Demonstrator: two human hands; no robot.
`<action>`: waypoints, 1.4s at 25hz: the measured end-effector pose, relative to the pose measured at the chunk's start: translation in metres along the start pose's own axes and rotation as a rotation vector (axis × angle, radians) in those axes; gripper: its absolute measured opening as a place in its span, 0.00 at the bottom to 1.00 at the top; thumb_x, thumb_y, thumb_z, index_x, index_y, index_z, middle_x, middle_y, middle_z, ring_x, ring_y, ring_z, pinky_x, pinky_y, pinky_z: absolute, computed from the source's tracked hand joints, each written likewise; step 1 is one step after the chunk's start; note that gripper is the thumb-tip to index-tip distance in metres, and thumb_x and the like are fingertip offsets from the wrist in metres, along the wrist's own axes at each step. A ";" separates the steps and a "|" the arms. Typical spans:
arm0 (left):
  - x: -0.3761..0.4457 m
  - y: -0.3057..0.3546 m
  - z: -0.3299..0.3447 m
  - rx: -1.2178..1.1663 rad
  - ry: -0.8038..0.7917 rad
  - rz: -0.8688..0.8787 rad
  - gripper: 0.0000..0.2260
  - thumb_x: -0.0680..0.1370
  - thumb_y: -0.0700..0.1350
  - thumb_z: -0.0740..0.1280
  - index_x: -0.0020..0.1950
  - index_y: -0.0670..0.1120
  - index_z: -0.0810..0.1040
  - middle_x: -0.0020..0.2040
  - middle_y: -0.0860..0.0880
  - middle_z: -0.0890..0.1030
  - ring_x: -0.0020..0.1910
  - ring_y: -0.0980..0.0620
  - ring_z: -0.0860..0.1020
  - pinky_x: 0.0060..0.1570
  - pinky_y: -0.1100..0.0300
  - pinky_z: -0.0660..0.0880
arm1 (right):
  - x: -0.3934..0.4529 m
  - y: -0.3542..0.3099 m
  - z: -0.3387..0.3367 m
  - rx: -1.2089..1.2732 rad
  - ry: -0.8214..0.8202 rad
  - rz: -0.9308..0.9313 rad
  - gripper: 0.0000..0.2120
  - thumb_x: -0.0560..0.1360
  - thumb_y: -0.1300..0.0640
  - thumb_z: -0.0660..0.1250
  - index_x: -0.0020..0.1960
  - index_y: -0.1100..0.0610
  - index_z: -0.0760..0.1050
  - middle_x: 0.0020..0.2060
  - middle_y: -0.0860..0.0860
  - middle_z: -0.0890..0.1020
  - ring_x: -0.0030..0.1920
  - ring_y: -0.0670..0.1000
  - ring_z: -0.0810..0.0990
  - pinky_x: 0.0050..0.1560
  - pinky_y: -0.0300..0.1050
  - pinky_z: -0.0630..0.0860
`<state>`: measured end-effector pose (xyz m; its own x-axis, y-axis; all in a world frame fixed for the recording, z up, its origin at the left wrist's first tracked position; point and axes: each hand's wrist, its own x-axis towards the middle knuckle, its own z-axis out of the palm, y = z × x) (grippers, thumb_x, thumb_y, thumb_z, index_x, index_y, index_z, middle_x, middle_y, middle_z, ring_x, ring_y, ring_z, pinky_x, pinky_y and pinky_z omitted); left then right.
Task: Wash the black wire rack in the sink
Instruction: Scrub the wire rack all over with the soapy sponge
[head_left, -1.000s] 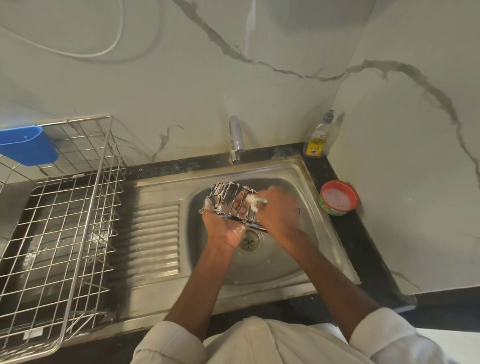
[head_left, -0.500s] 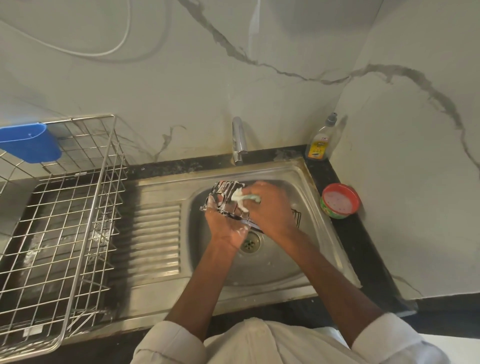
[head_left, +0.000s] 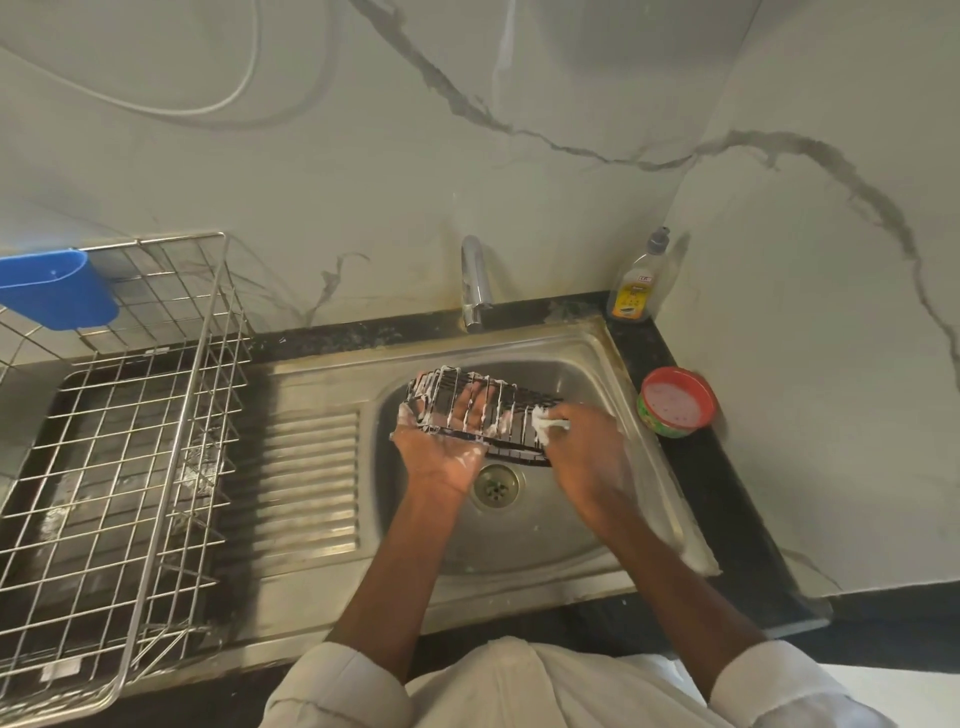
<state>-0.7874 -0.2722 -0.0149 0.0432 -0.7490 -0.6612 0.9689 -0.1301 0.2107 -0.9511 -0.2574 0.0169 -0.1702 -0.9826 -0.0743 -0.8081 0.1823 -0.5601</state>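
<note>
**Scrubbing a soapy rack over the basin**

Holding the black wire rack (head_left: 483, 410) above the stainless steel sink (head_left: 618, 364), the person worked with both hands low over the bowl. The rack hung over the far half of the basin, tilted, its wires streaked with white foam. The left hand (head_left: 441, 452) gripped the rack's left end from below — fingers (head_left: 470, 413) spread and curled up through the wires, palm lathered. The right hand (head_left: 582, 457) was closed around a small pale scrubbing pad (head_left: 545, 423), pinched at the fingertips and pressed against the rack's right end. How tightly the pad was squeezed could not be told from this angle.

The drain (head_left: 496, 484) lay just near of the rack, between the two wrists. A chrome tap (head_left: 475, 280) stood at the far edge of the sink, no water visible from it. In the far right corner of the dark counter stood a dish soap bottle (head_left: 636, 283) with a yellow label, and nearer along the right side sat a round red-rimmed tub (head_left: 678, 402) with pale paste inside.

To the left, the ribbed draining board (head_left: 311, 478) adjoined the basin, and beyond it stood a steel wire dish drainer (head_left: 130, 441) — a blue plastic holder (head_left: 57, 288) hung on its far rail. Pale sleeves (head_left: 337, 691) showed at the near edge.
</note>
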 end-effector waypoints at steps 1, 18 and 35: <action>0.002 0.000 0.000 -0.012 0.018 0.000 0.29 0.87 0.60 0.53 0.62 0.38 0.82 0.66 0.32 0.81 0.67 0.32 0.80 0.72 0.32 0.71 | -0.002 -0.010 0.007 0.073 0.003 -0.072 0.15 0.76 0.65 0.70 0.60 0.52 0.85 0.55 0.48 0.86 0.53 0.48 0.84 0.49 0.36 0.77; -0.001 0.006 -0.006 -0.050 -0.079 -0.003 0.29 0.88 0.61 0.51 0.66 0.38 0.78 0.69 0.32 0.78 0.69 0.32 0.77 0.71 0.30 0.70 | 0.000 -0.019 0.008 0.171 -0.234 -0.180 0.13 0.74 0.66 0.72 0.53 0.52 0.86 0.45 0.43 0.85 0.39 0.36 0.79 0.37 0.28 0.71; -0.020 -0.004 0.002 0.023 -0.045 -0.038 0.29 0.88 0.60 0.50 0.60 0.34 0.76 0.48 0.32 0.84 0.49 0.37 0.82 0.50 0.43 0.82 | -0.001 -0.035 0.012 0.443 -0.236 -0.197 0.13 0.73 0.68 0.75 0.53 0.54 0.86 0.50 0.48 0.87 0.47 0.43 0.84 0.50 0.40 0.82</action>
<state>-0.7929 -0.2579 -0.0010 -0.0051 -0.7718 -0.6358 0.9636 -0.1737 0.2031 -0.9161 -0.2629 0.0267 0.1332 -0.9873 -0.0870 -0.4882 0.0110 -0.8726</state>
